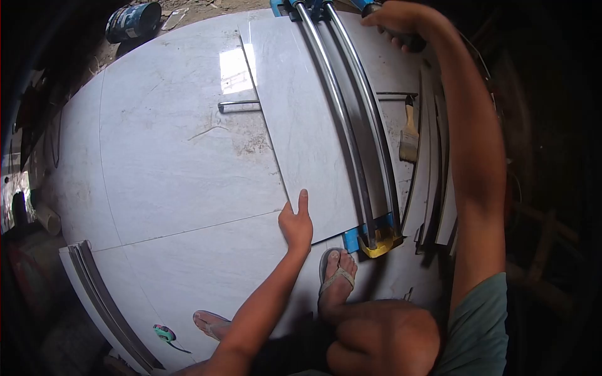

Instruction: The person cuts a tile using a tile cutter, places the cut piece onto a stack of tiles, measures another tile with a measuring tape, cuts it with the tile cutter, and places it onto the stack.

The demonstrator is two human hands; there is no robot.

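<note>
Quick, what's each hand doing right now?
Left hand: open, flat on the tile edge.
Right hand: closed around the cutter handle.

**Other items on and around the tiled floor**

Landmark: brush [409,135], lying on the tiled floor [169,156] at the right.

- Cut strips [433,182]: several narrow pale pieces stacked edge to edge, just right of the brush, running toward the near edge.
- Metal rod [238,104]: thin bar flat on the floor, well left of the brush.
- Paint can [133,20]: dark, on its side on bare dirt, far up and left of the brush.
- Trim pieces [106,301]: long grey and white lengths, far down and left.
- Green object [164,333]: small, near those lengths; kind unclear.
</note>
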